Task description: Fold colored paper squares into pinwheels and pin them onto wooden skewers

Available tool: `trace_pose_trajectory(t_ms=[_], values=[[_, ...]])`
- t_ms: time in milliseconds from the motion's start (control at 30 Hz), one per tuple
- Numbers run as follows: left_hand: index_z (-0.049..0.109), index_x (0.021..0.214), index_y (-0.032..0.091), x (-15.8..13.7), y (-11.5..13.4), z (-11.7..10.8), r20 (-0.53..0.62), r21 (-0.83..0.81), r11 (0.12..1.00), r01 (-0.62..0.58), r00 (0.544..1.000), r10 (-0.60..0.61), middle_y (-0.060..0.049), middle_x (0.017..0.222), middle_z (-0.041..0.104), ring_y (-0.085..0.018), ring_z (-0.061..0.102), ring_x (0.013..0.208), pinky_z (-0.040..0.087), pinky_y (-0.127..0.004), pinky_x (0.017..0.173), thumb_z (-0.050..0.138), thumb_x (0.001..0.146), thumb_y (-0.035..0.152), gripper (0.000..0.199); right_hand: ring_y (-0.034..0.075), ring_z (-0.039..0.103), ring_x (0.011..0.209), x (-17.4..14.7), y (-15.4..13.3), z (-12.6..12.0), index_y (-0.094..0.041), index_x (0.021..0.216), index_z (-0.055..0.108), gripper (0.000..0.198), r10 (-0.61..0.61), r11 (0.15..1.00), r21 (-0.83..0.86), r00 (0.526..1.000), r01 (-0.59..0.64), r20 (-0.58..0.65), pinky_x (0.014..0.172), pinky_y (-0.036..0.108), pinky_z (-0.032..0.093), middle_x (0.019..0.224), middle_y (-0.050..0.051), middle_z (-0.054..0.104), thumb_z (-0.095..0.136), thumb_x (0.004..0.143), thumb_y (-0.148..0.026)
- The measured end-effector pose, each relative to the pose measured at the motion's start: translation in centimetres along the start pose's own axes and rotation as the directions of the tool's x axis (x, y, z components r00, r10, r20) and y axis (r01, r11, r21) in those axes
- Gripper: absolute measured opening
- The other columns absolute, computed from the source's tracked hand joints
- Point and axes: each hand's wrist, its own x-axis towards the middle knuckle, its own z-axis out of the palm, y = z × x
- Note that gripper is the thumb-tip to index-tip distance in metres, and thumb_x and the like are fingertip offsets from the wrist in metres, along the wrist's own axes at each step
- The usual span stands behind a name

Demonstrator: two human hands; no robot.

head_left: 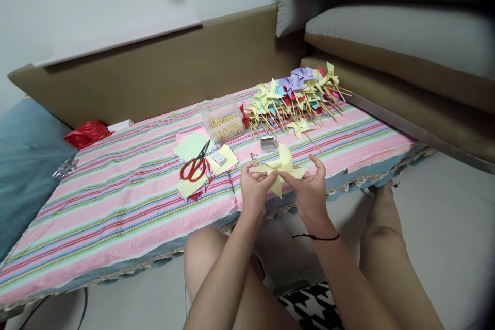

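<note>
A pale yellow paper pinwheel (pixel 285 157) without a visible stick is held up between both hands, near the front edge of the striped cloth. My left hand (pixel 256 185) is closed on its left side, thumb near the centre. On the other side my right hand (pixel 309 191) pinches it with thumb and fingers, the index finger raised. Just beyond lie a small open grey box (pixel 269 143) and several tiny metal pieces (pixel 253 156). A yellow pinwheel on a stick (pixel 300 127) rests farther back. Whether a pin is in the held paper, I cannot tell.
Finished pinwheels (pixel 294 93) are heaped at the back right. A clear box of sticks (pixel 224 124) stands left of them. Red-handled scissors (pixel 195 162) and a small white box (pixel 219 159) lie on coloured paper squares (pixel 189 188). Stacked cushions (pixel 394 36) rise at right.
</note>
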Motion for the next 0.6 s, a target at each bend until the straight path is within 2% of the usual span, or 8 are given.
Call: trace_pose_trajectory(t_ms=[233, 433, 600], values=[[0.041, 0.102, 0.022, -0.01, 0.2, -0.11, 0.03, 0.032, 0.999, 0.029, 0.999, -0.03, 0.008, 0.059, 0.058, -0.011, 0.057, 0.051, 0.043, -0.023, 0.057, 0.085, 0.047, 0.029, 0.07, 0.019, 0.068, 0.074, 0.24, -0.07, -0.33, -0.023, 0.131, 0.026, 0.097, 0.024, 0.999, -0.032, 1.0, -0.025, -0.014, 0.069, 0.037, 0.057, 0.085, 0.0, 0.066, 0.083, 0.053, -0.03], [0.04, 0.103, 0.021, -0.13, 0.29, -0.11, 0.052, 0.045, 0.999, 0.01, 0.999, -0.013, 0.008, 0.058, 0.058, -0.011, 0.057, 0.051, 0.043, -0.022, 0.055, 0.083, 0.051, 0.025, 0.067, 0.02, 0.068, 0.074, 0.29, -0.03, -0.48, -0.023, 0.129, 0.028, 0.094, 0.002, 0.999, -0.033, 1.0, -0.003, -0.008, 0.074, 0.039, 0.057, 0.082, 0.001, 0.067, 0.082, 0.052, -0.027], [0.039, 0.1, 0.022, -0.26, 0.48, 0.05, 0.064, 0.04, 0.999, 0.018, 0.998, -0.02, 0.008, 0.055, 0.059, -0.01, 0.057, 0.048, 0.043, -0.021, 0.055, 0.084, 0.051, 0.026, 0.067, 0.018, 0.067, 0.069, 0.22, -0.07, -0.45, -0.023, 0.128, 0.029, 0.09, 0.015, 0.999, -0.042, 1.0, -0.016, -0.022, 0.069, 0.036, 0.057, 0.078, -0.002, 0.065, 0.082, 0.054, -0.026]])
